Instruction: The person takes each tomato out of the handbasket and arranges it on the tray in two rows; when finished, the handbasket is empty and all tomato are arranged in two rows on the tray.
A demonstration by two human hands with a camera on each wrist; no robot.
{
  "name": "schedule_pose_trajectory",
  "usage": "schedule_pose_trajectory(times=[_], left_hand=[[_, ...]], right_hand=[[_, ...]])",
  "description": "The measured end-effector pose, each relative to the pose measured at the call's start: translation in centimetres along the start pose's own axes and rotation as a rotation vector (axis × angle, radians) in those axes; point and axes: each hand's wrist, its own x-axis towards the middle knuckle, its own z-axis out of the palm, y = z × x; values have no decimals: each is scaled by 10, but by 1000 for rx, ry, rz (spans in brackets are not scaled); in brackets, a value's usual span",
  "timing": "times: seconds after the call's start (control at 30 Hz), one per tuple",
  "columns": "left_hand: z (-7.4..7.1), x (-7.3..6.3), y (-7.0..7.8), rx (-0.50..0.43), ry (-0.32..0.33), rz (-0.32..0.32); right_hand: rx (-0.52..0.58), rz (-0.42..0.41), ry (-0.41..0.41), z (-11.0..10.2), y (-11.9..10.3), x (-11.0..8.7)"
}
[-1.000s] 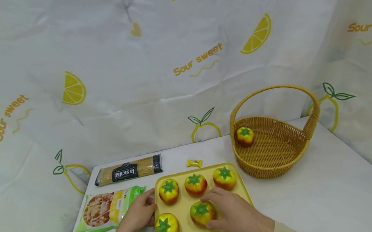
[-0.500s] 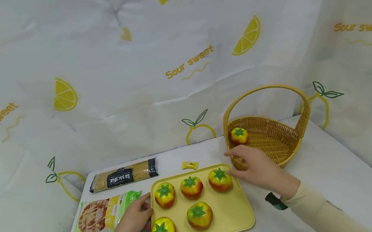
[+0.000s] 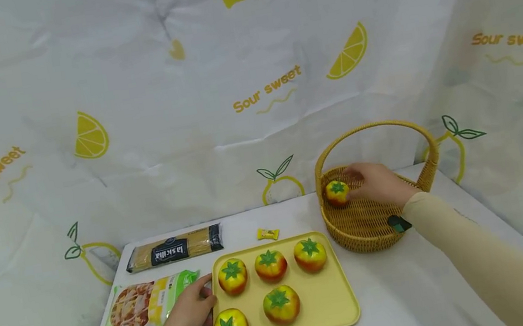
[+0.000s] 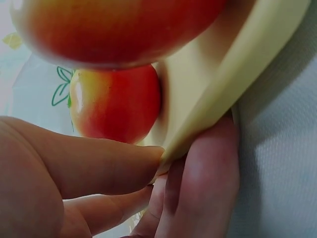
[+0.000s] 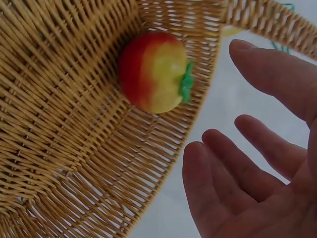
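My left hand (image 3: 189,312) grips the left rim of a pale yellow tray (image 3: 324,311); in the left wrist view its thumb lies on the rim and other fingers are under it. On the tray sit several tomato-like, yellow-red toy fruits (image 3: 281,305) with green star-shaped leaves. Over the wicker basket (image 3: 369,237) reaches my right hand (image 3: 377,185), beside the single toy fruit (image 3: 337,193) at the basket's left side. The right wrist view has this fruit (image 5: 153,73) against the woven wall, apart from the spread fingers (image 5: 198,171), with nothing between them.
A spaghetti pack (image 3: 175,247) lies at the back left, with a green-white food bag (image 3: 141,310) in front of it. A small yellow wrapped candy (image 3: 268,233) lies behind the tray. The basket's tall handle (image 3: 372,125) arches over its opening.
My right hand has left the front middle fruit on the tray and moved right and back to the basket. The left hand stays at the tray's rim. The view has shifted slightly.
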Motion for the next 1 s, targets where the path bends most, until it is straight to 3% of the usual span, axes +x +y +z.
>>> schedule_pose_trajectory(times=[0.53,1.0], left_hand=[[1,-2,-4,-12,-3,-9],[-2,3,-4,-4,4,-8]], right_hand=[[77,114,-131,28,27,52],[27,110,-134,27,22,57]])
